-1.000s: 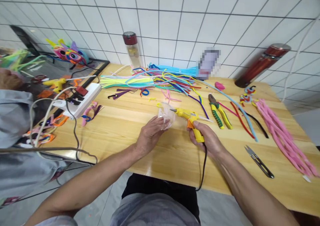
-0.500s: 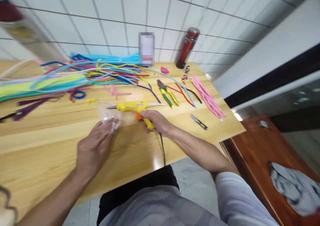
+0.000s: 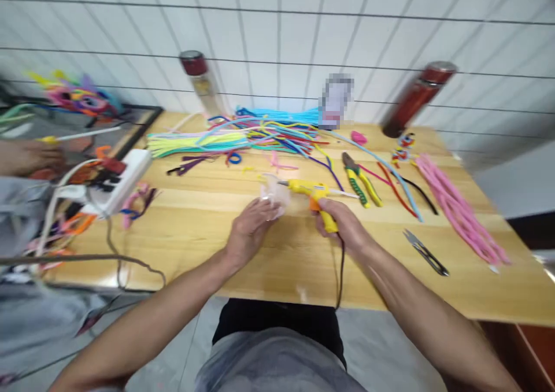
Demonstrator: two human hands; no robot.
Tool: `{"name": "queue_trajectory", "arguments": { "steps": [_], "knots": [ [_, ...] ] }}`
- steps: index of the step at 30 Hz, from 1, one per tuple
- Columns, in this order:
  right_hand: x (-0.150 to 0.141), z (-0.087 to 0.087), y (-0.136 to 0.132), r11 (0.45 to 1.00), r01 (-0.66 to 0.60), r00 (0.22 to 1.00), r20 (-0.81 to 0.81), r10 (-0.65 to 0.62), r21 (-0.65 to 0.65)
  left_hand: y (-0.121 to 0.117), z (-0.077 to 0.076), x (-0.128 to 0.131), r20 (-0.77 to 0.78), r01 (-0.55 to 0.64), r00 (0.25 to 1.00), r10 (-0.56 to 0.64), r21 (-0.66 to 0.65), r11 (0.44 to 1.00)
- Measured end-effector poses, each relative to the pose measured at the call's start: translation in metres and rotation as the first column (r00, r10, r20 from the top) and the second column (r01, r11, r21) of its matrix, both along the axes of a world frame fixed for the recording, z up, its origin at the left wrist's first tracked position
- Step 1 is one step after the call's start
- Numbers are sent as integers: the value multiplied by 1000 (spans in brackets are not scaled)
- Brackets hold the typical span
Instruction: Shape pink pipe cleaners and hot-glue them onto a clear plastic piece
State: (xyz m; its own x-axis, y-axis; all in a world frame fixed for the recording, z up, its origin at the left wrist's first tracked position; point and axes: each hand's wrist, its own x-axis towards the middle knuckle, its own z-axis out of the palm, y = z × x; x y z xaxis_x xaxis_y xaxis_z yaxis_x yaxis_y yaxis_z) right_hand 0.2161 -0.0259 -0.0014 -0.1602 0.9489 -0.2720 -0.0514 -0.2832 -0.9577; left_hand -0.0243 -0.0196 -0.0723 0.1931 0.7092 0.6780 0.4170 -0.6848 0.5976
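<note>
My right hand (image 3: 340,221) is wrapped round the handle of a yellow hot glue gun (image 3: 307,188), with a white glue stick (image 3: 344,193) poking out of its back. The gun's nozzle points left, at the edge of a crumpled clear plastic piece (image 3: 277,195). That piece sits in the closed fingers of my left hand (image 3: 251,224), and its exact kind I cannot make out. Whether the nozzle touches it I cannot tell. From the gun's grip a black cord hangs over the table's front edge.
Behind my hands lies a heap of coloured pipe cleaners (image 3: 208,140). Pliers (image 3: 359,181), thread snips (image 3: 426,253) and a pink pipe-cleaner bundle (image 3: 459,207) lie to the right. Two flasks stand at the wall. On the left are a power strip (image 3: 125,181) and another person's hand (image 3: 41,158).
The view swung to the right and then came back left. Both hands keep their holds, the glue gun staying beside the clear plastic piece. The other person's hand now lies over their own glue gun.
</note>
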Motion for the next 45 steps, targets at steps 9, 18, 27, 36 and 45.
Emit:
{"name": "queue_trajectory", "arguments": {
  "steps": [9,18,27,36,45],
  "knots": [
    [5,3,-3,1000,-22,996,91,21,11,-2,6,-3,-22,67,998,-66,50,996],
    [8,3,-4,998,-49,989,138,44,37,1,7,-5,-34,33,999,-33,-15,999],
    [7,2,-3,998,-23,993,113,17,51,-1,1,-5,-133,-2,991,9,49,999],
    [4,2,-1,1000,20,993,116,-20,6,-3,4,-4,-156,21,988,-14,42,999],
    [6,-1,0,1000,26,995,97,-26,0,-2,4,-4,-185,27,982,-23,18,999]
  ]
}}
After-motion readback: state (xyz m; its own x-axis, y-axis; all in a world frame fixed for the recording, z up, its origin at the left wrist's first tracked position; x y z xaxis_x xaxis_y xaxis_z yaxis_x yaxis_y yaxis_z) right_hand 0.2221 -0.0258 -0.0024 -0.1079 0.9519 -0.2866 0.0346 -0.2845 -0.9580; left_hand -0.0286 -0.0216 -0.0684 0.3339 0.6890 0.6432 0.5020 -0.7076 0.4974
